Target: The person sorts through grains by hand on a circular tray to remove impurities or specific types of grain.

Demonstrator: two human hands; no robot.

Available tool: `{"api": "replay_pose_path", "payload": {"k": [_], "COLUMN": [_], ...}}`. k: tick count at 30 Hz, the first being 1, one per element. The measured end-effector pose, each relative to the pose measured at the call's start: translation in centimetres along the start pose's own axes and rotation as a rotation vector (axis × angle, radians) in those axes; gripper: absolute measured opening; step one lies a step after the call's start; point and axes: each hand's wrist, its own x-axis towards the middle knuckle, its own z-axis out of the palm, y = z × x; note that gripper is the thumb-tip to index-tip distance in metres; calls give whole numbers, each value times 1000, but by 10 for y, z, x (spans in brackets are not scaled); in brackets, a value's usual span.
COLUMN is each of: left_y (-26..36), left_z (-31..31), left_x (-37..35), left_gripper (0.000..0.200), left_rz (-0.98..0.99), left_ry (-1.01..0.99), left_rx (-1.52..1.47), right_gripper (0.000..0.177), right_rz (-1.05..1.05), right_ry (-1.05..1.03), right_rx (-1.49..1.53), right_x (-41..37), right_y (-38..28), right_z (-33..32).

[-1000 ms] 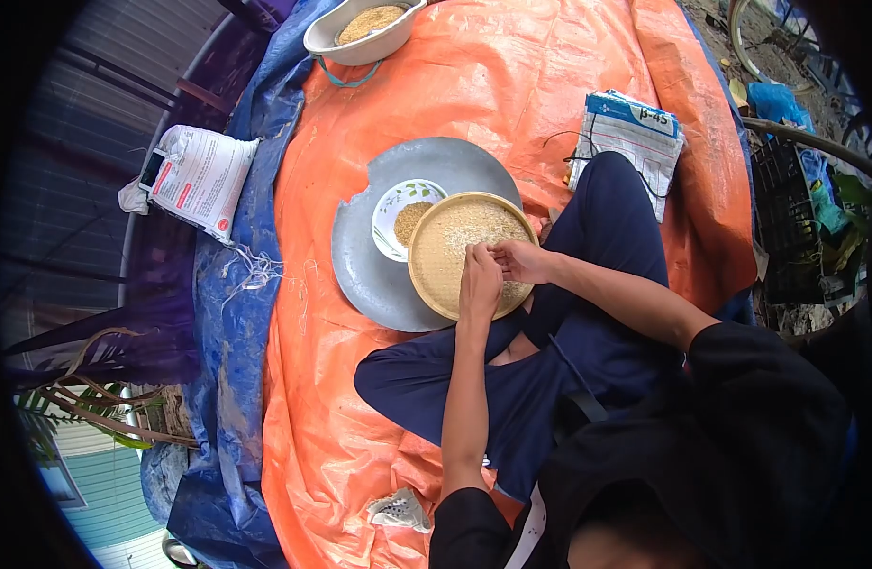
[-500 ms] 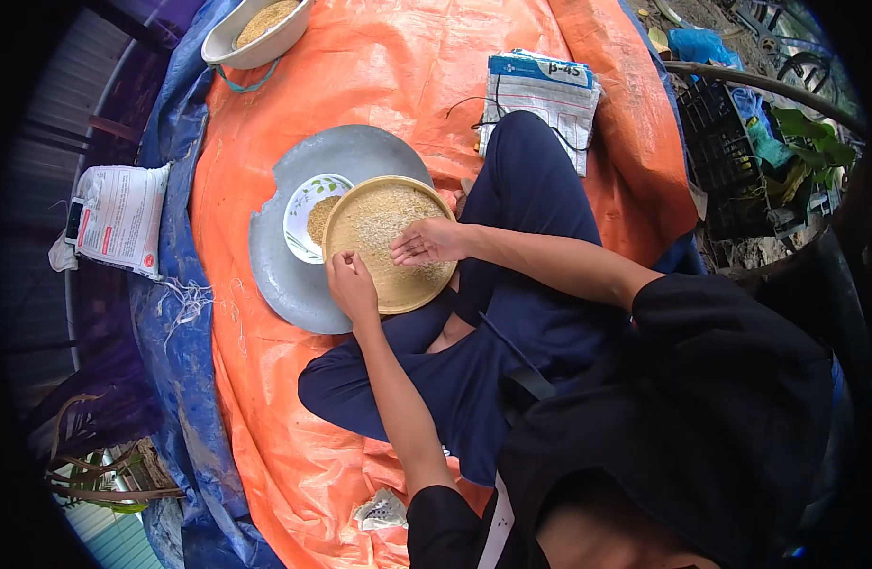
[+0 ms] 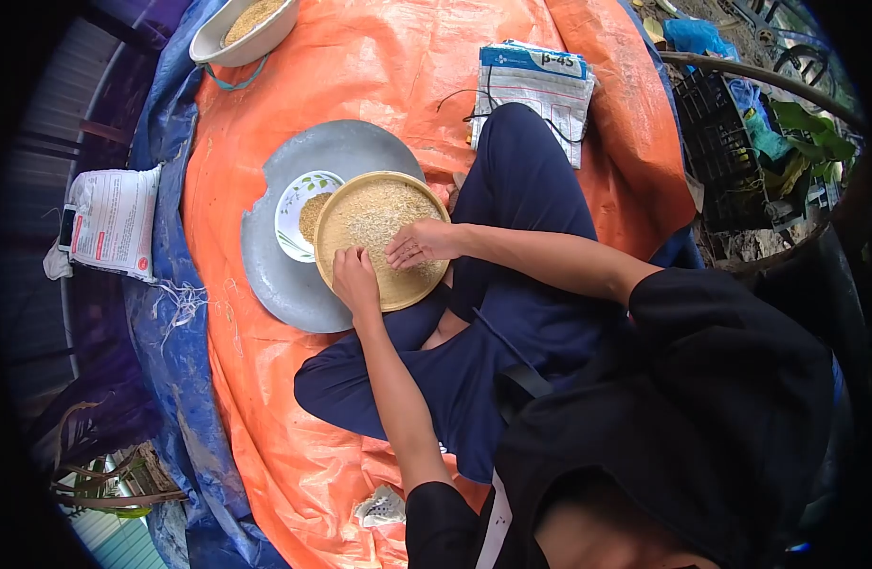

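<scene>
A person sits cross-legged on an orange tarp [image 3: 379, 66], seen from above, with both hands on a round woven tray [image 3: 384, 175] spread with pale grain [image 3: 370, 213].

The left hand [image 3: 355, 275] rests at the edge of the tray nearest the body. Its fingers are curled down into the grain, and it cannot be told whether they pinch anything. The right hand [image 3: 419, 244] lies just beside it, a little further out over the tray. It is open, palm down, with the fingers spread and touching the grain. The two hands are close together but apart.

The tray sits under both hands, partly on a larger grey metal pan [image 3: 265, 275] and partly over the person's lap. The pan reaches out past the left hand and has a chip in its rim. On the pan, just beyond the left hand and touching the tray's far edge, is a small white plate [image 3: 286, 204] with a leaf pattern. It holds a little heap of browner grain.

Legs in dark blue trousers [image 3: 521, 190] are folded on either side of the hands. Beyond the right hand, past the knee, lies a folded white and blue sack [image 3: 535, 81]. Far beyond the left hand, at the tarp's edge, stands a white bowl [image 3: 208, 47] of grain. Well out to the left of the left hand a white printed bag [image 3: 114, 223] lies beside a blue tarp [image 3: 171, 284]. Far out past the right arm is a dark crate [image 3: 730, 152].
</scene>
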Motion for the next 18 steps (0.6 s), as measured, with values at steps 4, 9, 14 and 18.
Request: {"api": "replay_pose_path", "payload": {"k": [4,9,14,18], "left_y": [4,2,-2,-6], "left_z": [2,8,-1,1], "left_x": [1,-1,4,4], "left_gripper": [11,9,10,13], "left_rz": [74,85,-70,-78], "left_ry": [-18,43,-56,-48], "left_rx": [91,49,-273,-331], "right_gripper": [33,34,35,34], "right_rz": [11,-2,-6,-5], "right_ry": [9,12,33,29], "right_rx": [-15,-33,-29,-36], "right_x": [0,0,1,2], "right_y": [0,1,1,1], "right_z": [1,1,0,-2]}}
